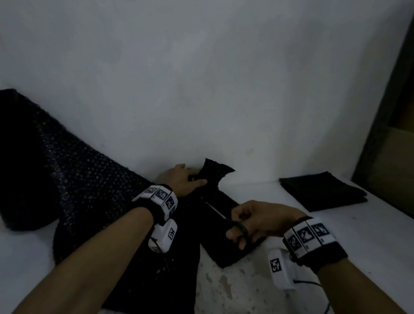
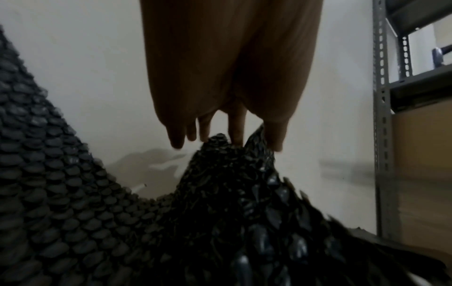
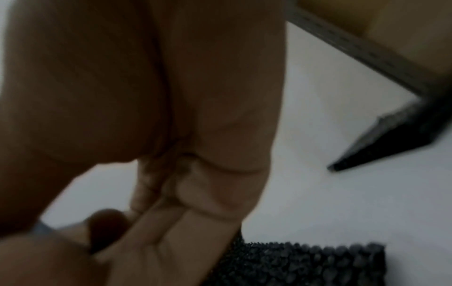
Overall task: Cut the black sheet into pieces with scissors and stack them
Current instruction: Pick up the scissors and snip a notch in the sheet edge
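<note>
Head view shows my left hand (image 1: pixel 186 180) pinching the far end of the black sheet (image 1: pixel 85 189) on the white counter (image 1: pixel 353 232). My right hand (image 1: pixel 254 221) grips the scissors (image 1: pixel 226 220), fingers through the handles, blades on the sheet. Cut pieces (image 1: pixel 323 192) lie stacked to the right.

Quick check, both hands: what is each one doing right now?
Left hand: fingers pinch the raised far end of the black sheet.
Right hand: fingers curled through the handles of the scissors, blades in the sheet.
</note>
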The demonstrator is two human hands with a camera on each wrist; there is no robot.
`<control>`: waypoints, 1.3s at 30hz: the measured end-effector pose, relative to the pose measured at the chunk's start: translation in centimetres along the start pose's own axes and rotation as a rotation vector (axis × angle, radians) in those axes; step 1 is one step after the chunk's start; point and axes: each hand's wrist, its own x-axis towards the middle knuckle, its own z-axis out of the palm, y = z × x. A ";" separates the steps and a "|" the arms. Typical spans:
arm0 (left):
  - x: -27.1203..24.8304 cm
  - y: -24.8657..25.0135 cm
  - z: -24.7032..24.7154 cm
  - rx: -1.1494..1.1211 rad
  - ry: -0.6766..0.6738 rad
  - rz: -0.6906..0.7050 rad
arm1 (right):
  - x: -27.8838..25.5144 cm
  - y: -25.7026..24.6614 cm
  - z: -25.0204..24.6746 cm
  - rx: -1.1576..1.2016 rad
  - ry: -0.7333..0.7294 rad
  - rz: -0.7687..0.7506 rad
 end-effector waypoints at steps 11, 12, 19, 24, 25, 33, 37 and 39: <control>-2.3 -0.8 2.2 0.116 0.056 -0.078 | 0.9 -0.8 5.7 -0.498 -0.096 0.246; -2.4 -0.8 2.2 0.063 0.059 -0.079 | 1.3 -0.7 6.2 -0.580 -0.068 0.226; -2.8 -0.5 1.0 -0.360 0.160 -0.056 | 3.6 -0.6 8.5 -0.874 0.043 0.205; -3.1 0.1 0.3 -0.526 0.239 -0.046 | 4.3 -0.1 8.5 -0.908 0.061 0.265; -3.0 0.0 0.2 -0.552 0.250 -0.049 | 4.4 0.1 8.4 -0.901 0.062 0.276; -2.9 1.4 -0.4 -1.050 0.180 -0.012 | 4.4 -0.2 8.1 -0.794 0.068 0.343; -3.2 2.1 -0.8 -1.008 0.195 0.043 | 4.5 -0.1 8.3 -0.790 0.116 0.363; -3.2 2.4 -1.0 -1.021 0.185 0.062 | 4.4 -0.1 8.3 -0.806 0.154 0.361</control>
